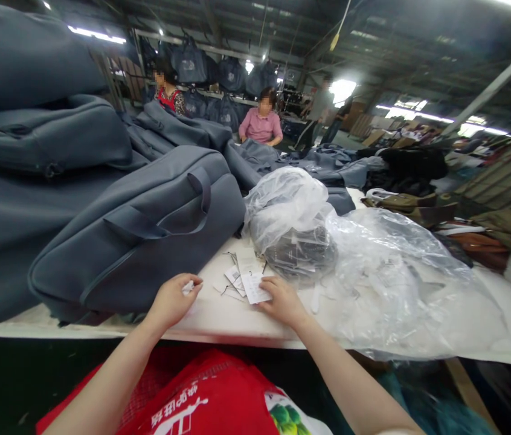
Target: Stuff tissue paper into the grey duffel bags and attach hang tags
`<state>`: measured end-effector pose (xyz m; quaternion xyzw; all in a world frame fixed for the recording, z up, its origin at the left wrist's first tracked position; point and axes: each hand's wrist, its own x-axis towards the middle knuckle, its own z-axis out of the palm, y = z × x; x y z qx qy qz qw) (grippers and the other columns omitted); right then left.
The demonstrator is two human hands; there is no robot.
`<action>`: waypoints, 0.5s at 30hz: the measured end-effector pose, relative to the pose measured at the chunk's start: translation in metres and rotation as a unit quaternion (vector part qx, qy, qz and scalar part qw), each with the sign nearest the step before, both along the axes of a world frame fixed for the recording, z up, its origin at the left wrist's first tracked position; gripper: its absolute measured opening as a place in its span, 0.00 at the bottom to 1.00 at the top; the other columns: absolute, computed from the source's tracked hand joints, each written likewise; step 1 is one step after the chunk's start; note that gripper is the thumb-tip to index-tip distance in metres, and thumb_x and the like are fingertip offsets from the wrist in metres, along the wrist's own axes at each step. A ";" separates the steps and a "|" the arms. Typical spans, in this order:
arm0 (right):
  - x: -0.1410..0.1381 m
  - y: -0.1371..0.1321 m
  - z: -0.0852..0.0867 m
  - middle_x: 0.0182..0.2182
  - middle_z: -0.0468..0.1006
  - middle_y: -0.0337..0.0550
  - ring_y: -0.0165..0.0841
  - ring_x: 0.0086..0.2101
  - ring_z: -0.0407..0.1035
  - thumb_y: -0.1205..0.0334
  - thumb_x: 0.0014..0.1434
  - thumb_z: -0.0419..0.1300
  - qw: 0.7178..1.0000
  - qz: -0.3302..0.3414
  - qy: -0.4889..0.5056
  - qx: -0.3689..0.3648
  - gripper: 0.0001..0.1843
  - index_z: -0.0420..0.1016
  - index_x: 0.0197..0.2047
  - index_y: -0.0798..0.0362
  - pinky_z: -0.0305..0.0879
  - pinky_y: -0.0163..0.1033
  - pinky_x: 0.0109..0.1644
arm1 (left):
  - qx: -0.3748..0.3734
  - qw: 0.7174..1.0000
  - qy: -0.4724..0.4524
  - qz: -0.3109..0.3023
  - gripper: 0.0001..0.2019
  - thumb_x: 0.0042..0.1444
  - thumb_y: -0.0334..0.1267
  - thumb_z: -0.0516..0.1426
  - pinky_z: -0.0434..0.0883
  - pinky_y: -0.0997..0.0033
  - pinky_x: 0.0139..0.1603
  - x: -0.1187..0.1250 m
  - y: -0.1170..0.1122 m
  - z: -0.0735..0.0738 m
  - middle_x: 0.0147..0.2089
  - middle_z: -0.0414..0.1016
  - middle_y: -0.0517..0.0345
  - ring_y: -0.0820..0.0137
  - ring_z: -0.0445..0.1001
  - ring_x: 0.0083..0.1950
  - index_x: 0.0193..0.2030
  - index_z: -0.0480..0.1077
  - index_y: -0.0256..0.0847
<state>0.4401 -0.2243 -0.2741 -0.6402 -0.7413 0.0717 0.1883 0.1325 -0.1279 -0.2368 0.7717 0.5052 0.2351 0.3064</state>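
My right hand (281, 299) pinches a white hang tag (255, 289) with small print on it, low over the table. Just behind that tag lie more paper tags (236, 279) with dark strings. My left hand (174, 300) is closed, with a small white thing (187, 287) showing between thumb and fingers; its kind is unclear. Close behind the left hand, a large dark blue-grey bag (147, 235) lies on its side, its strap handles facing up. Beyond the right hand sits a clear plastic bag (292, 205) with dark items inside.
Loose clear plastic sheeting (386, 272) spreads over the right of the white table (237, 323). Dark blue bags (42, 133) pile up at left. Olive and brown bags (500, 235) lie at far right. A person in a pink shirt (261, 125) and other people are behind the table.
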 end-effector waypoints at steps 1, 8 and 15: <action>0.000 0.000 -0.001 0.51 0.74 0.51 0.41 0.52 0.67 0.57 0.49 0.68 1.000 -0.006 0.009 -0.004 0.23 0.75 0.49 0.54 0.63 0.47 0.58 | -0.002 1.000 0.012 -0.007 0.12 0.54 0.46 0.55 0.68 0.64 0.52 0.002 -0.001 -0.001 0.43 0.80 0.53 0.61 0.76 0.46 0.38 0.76 0.43; 0.003 0.001 -0.003 0.48 0.76 0.51 0.40 0.50 0.68 0.62 0.54 0.63 0.999 -0.020 0.034 0.011 0.17 0.74 0.49 0.55 0.64 0.46 0.57 | -0.004 0.990 0.107 -0.093 0.14 0.57 0.44 0.53 0.67 0.62 0.52 0.038 -0.002 -0.008 0.45 0.79 0.47 0.57 0.75 0.47 0.42 0.76 0.41; 0.007 0.004 -0.009 0.47 0.77 0.50 0.40 0.48 0.69 0.66 0.55 0.60 0.998 -0.023 0.045 0.042 0.16 0.74 0.49 0.55 0.66 0.47 0.56 | -0.040 0.991 0.109 -0.068 0.10 0.51 0.43 0.58 0.68 0.60 0.46 0.091 0.004 -0.033 0.40 0.77 0.40 0.53 0.75 0.44 0.35 0.76 0.38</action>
